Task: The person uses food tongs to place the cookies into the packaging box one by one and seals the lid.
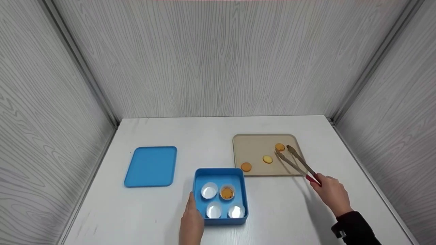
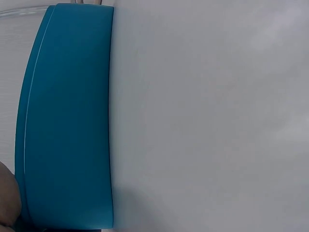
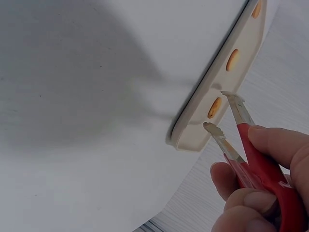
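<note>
My right hand (image 1: 332, 195) grips red-handled tongs (image 3: 265, 176). The tongs' two tips stand apart, on either side of a round cookie (image 1: 280, 147) at the back right of the beige tray (image 1: 252, 146). A paler yellow cookie (image 1: 267, 159) and another orange-brown cookie (image 1: 246, 166) lie farther left on that tray. My left hand (image 1: 191, 221) rests against the left wall of a blue square box (image 1: 224, 222), its visible finger straight. Inside are white paper cups (image 1: 209, 190); one holds a cookie with dark specks (image 1: 227, 193). Only a bit of the hand shows in the left wrist view.
A flat blue lid (image 1: 151, 166) lies on the white table (image 1: 136, 211), left of the box. The box's back right corner meets or overlaps the tray's front left corner in the head view. Grey wood-grain panels (image 1: 218, 61) close off the back and both sides.
</note>
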`<state>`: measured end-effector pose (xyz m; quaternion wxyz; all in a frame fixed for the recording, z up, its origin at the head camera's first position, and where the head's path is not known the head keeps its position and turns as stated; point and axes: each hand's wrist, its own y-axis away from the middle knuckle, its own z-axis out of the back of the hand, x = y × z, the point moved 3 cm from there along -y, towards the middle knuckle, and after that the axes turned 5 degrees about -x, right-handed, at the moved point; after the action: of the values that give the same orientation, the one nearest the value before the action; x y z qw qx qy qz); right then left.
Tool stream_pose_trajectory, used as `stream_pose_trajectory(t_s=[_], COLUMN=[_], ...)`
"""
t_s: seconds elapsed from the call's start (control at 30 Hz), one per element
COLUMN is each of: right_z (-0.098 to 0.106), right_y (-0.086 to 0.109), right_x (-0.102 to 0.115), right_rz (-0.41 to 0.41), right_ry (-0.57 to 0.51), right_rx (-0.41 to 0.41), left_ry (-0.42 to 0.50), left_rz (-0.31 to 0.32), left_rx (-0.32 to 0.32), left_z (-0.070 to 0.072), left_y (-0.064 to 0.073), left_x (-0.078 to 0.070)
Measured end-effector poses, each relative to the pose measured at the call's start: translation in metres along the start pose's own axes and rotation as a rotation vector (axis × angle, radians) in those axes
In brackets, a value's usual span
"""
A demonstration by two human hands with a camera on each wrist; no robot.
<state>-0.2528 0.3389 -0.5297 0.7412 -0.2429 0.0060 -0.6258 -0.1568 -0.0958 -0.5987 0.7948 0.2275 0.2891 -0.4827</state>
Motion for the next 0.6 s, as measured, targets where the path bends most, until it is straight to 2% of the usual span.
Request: stream_pose_trajectory(t_s=[0.2,0.47,0.6], right_z=[-0.004,-0.008,-0.010], right_y=[-0.004,-0.012,-0.014], right_x=[0.000,0.003,0.004], right_rz=[-0.006,-0.009,-0.017], right_ry=[0.000,0.015,0.017], right_rx=[0.009,0.027,0.031], left_ry=[-0.001,0.001,0.007], left_rz=[0.005,-0.058,-0.051], left_rx=[0.012,-0.038,-0.025], left_z=[0.000,0.000,0.001], left_y=[-0.001,0.002,0.002], left_x=[-0.001,0.001,0.001])
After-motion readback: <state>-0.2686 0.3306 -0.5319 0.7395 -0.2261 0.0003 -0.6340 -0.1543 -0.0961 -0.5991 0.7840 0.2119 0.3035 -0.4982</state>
